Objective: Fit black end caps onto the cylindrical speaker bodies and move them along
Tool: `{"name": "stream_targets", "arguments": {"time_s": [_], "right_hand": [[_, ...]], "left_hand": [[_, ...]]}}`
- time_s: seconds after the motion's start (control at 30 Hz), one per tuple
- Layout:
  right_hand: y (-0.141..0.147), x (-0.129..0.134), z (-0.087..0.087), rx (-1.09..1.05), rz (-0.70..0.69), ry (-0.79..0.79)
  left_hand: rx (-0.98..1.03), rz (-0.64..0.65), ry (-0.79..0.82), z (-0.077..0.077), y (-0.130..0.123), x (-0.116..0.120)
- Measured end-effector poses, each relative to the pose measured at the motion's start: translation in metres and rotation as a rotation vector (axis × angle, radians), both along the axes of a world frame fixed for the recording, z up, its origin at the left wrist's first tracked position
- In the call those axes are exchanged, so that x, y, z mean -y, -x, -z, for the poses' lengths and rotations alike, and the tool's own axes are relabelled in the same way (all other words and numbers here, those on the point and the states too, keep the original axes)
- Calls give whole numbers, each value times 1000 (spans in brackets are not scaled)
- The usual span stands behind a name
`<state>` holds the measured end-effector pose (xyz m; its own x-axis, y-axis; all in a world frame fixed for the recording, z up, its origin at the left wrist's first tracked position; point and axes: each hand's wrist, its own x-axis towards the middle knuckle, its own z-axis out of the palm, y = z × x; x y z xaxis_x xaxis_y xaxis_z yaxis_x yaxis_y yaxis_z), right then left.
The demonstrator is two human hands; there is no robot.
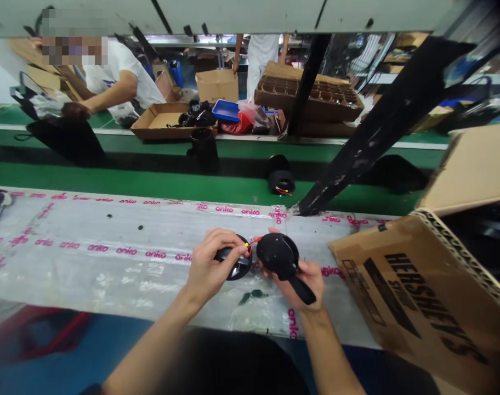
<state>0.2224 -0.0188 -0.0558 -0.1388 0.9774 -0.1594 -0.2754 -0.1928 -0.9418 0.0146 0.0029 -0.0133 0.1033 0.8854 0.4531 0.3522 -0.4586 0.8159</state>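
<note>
1. On the bench [89, 277], under a clear plastic sheet [122, 285] printed with pink "anko" lettering, both hands work close together just right of its middle, with the held parts over the sheet; whether they touch it is hard to tell
2. The left hand [209, 269] holds a round black disc [238, 270] with a glossy face, its fingers [219, 241] curled closed over the upper edge
3. The right hand [301, 285] cradles a black domed part [278, 254] with a stubby handle running down and right, its fingers [305, 271] wrapped closed around that handle
4. Thin red and yellow wires [252, 241] cross the narrow gap between the two parts; where they attach is hidden by the fingers
5. Gripping each part firmly and keeping the wires slack seems the sound way to handle them, as a sharp pull could strain such thin leads
6. To the right lies a cardboard box flap [414, 296] printed "HERSHEY'S"; beyond the bench, a black cylindrical part [280, 175] with red wires sits on a green conveyor belt [151, 186]
7. Farther off, a co-worker [114, 77] in a white T-shirt leans near a cardboard tray [163, 122] of black parts
</note>
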Motion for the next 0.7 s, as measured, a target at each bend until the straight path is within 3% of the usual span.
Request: {"name": "stream_targets", "arguments": {"time_s": [0.2,0.37,0.47,0.57,0.7], "right_hand": [[18,-7,-2,-10,81,-3],[29,-3,-11,-219,117,69],[28,0,-13,-371,103,74],[24,1,-15,-410,96,37],[15,-2,-18,-291,104,-68]], "left_hand": [[24,-52,63,-1,-3,3],[72,-85,-174,10,-10,4],[73,-98,-233,12,-11,4],[23,-43,-199,6,-7,6],[-66,58,-191,-7,-1,8]]}}
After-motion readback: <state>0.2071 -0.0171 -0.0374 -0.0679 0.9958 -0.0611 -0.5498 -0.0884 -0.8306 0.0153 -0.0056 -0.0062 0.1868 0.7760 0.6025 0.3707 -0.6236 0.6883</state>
